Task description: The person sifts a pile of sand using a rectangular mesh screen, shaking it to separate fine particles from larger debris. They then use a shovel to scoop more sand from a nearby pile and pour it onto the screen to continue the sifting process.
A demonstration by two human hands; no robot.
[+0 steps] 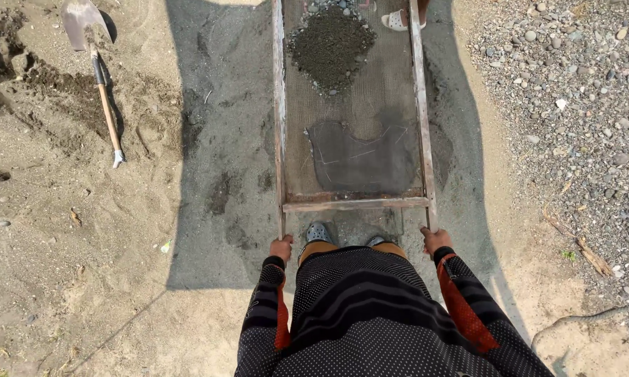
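1. Both hands hold a long wooden sieve frame (353, 204) by the near ends of its two side rails: the left hand (281, 248) is closed around the end of the left rail, and the right hand (434, 240) is closed around the end of the right rail.
2. Between the two hands, just beyond the grip, a wooden crossbar joins the rails, and wire mesh (370, 91) stretches away from it toward the far end of the frame.
3. Well beyond the grip, near the far end of the mesh, lies a heap of dark sand and small stones (331, 46).
4. Closer to the hands, just past the crossbar, a darker patch (363, 162) covers part of the mesh.
5. Below and between the hands, the person's own grey shoes (319, 232) stand on the sand, one mostly hidden by clothing.
6. At the far end of the frame, opposite the grip, another person's foot in a light sandal (396, 19) shows beside the right rail.
7. Far off to the left of the left hand, a shovel (93, 59) with a wooden handle lies on the sand.
8. Off to the right of the right hand spreads a bed of grey gravel (579, 91).
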